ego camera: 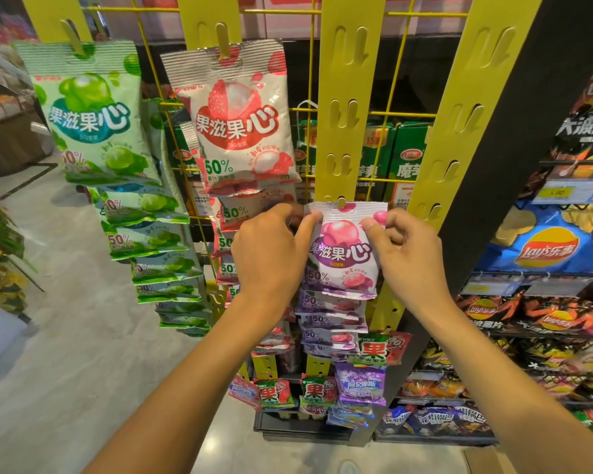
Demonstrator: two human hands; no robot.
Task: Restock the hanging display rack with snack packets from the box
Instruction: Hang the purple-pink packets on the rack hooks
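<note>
A purple snack packet (343, 254) hangs at a hook tab on the third yellow strip (348, 107) of the display rack. My left hand (271, 251) pinches the packet's upper left corner and my right hand (408, 248) pinches its upper right corner. The tab pokes through the packet's top hole. Below it hang several more purple packets (329, 318). Red-and-white packets (240, 121) fill the second strip and green ones (93, 114) the first. The fourth yellow strip (459, 114) has bare hooks. The box is not in view.
A black shelf post (514, 138) stands right of the rack, with crisp bags (545, 248) on shelves beyond it. Small sweet packets (360, 384) hang low on the strips. Green cartons (408, 152) sit behind the wire grid. Grey floor (65, 336) spreads to the left.
</note>
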